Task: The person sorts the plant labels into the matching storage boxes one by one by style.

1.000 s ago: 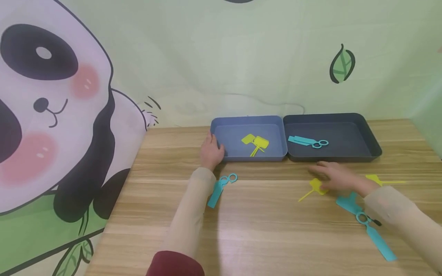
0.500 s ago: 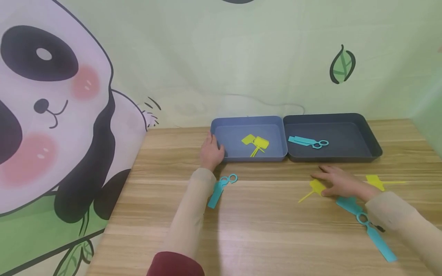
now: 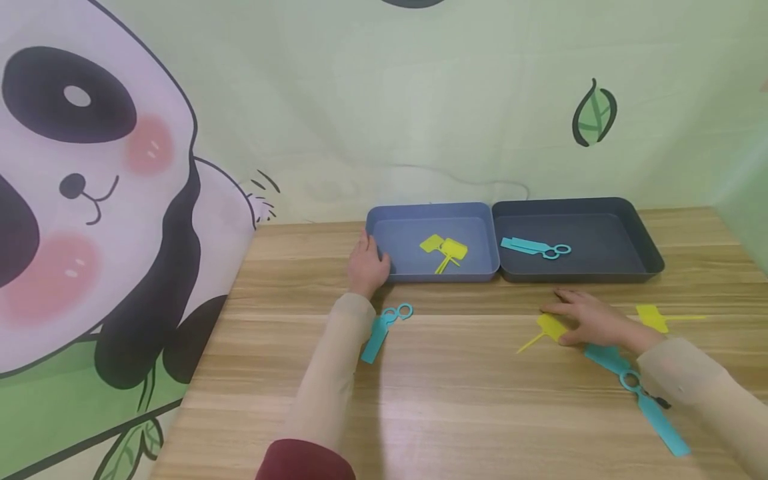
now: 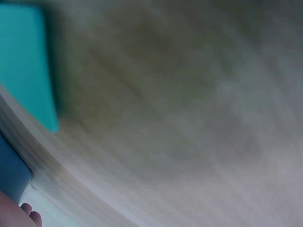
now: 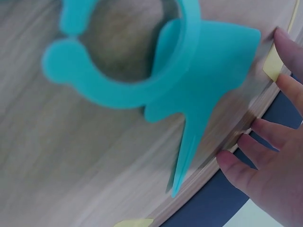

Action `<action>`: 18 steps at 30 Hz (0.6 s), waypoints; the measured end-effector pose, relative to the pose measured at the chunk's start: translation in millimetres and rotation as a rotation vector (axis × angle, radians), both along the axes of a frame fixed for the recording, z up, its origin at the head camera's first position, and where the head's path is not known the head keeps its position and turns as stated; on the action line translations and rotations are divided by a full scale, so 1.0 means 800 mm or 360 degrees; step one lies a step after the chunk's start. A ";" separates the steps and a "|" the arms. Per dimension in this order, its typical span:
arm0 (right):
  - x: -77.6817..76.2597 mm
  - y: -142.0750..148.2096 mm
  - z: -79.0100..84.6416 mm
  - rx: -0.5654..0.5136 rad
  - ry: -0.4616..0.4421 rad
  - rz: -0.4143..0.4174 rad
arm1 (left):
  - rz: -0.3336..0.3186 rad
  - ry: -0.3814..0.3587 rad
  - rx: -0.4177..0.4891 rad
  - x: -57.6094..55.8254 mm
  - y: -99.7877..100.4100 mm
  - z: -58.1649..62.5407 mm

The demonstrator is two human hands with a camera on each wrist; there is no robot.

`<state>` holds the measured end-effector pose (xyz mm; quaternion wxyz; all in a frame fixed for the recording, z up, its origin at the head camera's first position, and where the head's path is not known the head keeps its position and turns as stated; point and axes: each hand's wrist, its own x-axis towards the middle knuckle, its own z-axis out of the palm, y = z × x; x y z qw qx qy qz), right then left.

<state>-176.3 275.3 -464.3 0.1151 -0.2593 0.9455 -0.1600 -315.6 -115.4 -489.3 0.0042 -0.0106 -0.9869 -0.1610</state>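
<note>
My left hand [image 3: 367, 265] holds the left end of the blue tray [image 3: 489, 230], thumb at its front corner and fingers along its outer side. Yellow tags [image 3: 453, 249] with thin tails lie inside. My right hand [image 3: 591, 319] lies low over the table, thumb and index finger at opposite edges of a flat yellow tag [image 3: 551, 327], which they appear to pinch; its thin tail points toward the front left. The other fingers are spread. Beneath the right wrist are a teal tag [image 3: 606, 358] and a long teal ring tag [image 3: 663, 423], overlapping.
A dark grey tray [image 3: 600, 273] adjoins the blue one and contains teal ring tags [image 3: 528, 245]. Another teal ring tag [image 3: 376, 339] lies beside the left forearm. A further yellow tag [image 3: 653, 318] lies behind the right wrist. A printed panda cloth [image 3: 384, 100] hangs behind the wooden table [image 3: 456, 400].
My right hand has shifted slightly to the right and lower, its thumb and index finger coming to the yellow tag's edges. The left hand stays at the blue tray.
</note>
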 end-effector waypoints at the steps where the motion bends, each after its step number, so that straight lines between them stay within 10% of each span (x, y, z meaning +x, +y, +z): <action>1: 0.000 0.000 0.000 0.0000 0.0001 -0.0005 | -0.0001 -0.0005 -0.0006 0.000 0.000 0.000; 18: -0.003 -0.003 -0.002 0.0014 -0.0091 -0.0158 | 0.0001 -0.0005 -0.0017 0.000 0.000 0.001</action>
